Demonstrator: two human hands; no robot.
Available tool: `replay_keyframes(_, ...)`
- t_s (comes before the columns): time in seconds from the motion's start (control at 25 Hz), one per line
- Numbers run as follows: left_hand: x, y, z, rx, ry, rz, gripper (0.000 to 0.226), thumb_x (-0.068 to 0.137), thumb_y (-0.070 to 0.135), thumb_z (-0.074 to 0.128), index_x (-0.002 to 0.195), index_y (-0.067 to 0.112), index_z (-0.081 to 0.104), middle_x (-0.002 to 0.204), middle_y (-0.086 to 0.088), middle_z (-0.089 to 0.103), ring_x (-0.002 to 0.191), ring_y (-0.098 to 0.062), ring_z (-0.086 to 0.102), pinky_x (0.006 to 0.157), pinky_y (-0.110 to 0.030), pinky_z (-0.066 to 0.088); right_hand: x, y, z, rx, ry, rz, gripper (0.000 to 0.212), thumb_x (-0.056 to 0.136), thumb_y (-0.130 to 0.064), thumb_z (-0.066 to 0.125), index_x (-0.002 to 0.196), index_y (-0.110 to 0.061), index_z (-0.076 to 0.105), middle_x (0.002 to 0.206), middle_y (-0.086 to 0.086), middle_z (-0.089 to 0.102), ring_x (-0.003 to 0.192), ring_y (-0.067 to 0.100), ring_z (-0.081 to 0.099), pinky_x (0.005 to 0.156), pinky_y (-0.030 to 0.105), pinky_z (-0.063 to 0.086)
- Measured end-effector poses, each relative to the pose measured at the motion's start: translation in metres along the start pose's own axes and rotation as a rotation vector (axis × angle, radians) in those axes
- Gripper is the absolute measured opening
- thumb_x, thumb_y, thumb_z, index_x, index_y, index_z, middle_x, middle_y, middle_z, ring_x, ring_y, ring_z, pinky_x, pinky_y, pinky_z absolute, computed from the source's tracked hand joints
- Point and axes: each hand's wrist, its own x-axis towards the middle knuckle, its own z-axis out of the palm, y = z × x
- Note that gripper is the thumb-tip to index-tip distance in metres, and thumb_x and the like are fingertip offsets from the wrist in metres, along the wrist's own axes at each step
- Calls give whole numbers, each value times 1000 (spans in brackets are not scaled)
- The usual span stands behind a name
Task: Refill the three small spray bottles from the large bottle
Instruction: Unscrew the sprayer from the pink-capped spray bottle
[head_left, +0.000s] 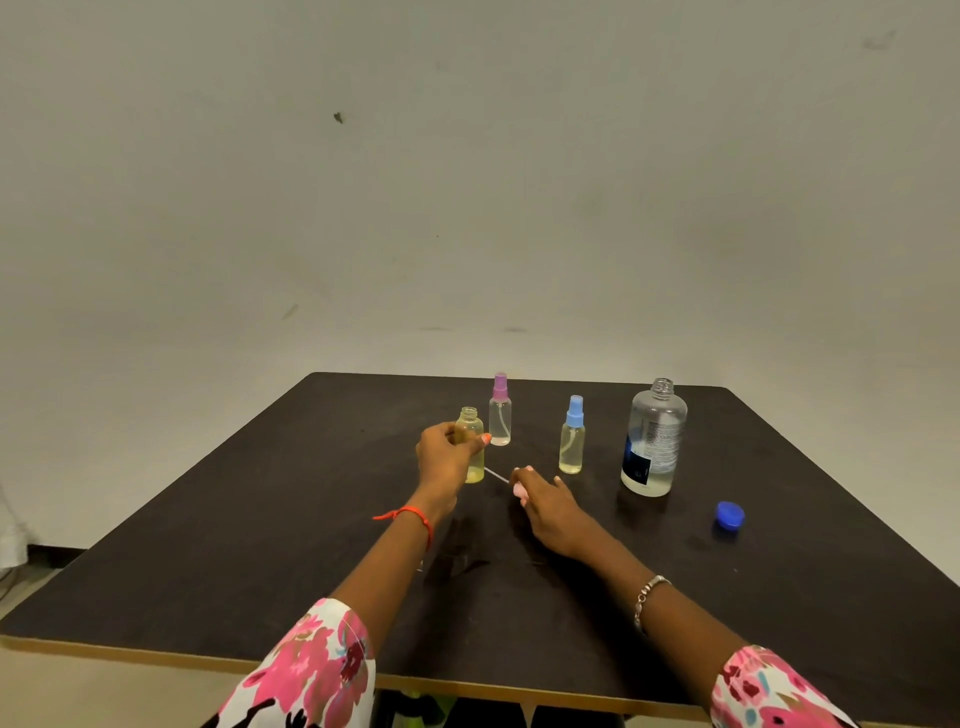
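Note:
My left hand (445, 460) grips a small uncapped spray bottle (471, 447) holding yellowish liquid, upright on the dark table (260, 545). My right hand (545, 506) lies low beside it, closed on that bottle's pink spray head (519, 489), whose thin dip tube (496, 474) points toward the bottle. Behind stands a small bottle with a purple spray top (500, 413), nearly clear. To the right stands a small bottle with a blue spray top (572, 436), holding yellowish liquid. The large clear bottle (653, 441) stands uncapped at the right, liquid low in it.
The large bottle's blue cap (730, 514) lies on the table near the right, in front of that bottle. A plain wall rises behind the table. The table's front edge runs just below my sleeves.

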Motion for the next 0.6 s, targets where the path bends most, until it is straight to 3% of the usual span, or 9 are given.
replay_keyframes(0.08,-1,-1,2,-3,-11,-2,35,79,10,70,111,1,60,115,-15,62,98,-18,55,83,-30,47,-1,-1,3,-13,-3,18,39,96,-7,32,134,-14,30,147,8,33,143,22,12,115,48,5)
replay_keyframes(0.6,-2,-9,8,-40,-74,-9,39,77,11,71,114,4,58,116,-13,63,105,-22,59,79,-28,48,-4,-4,1,43,34,-5,40,95,-26,44,132,-15,34,138,4,42,130,20,37,116,46,13)
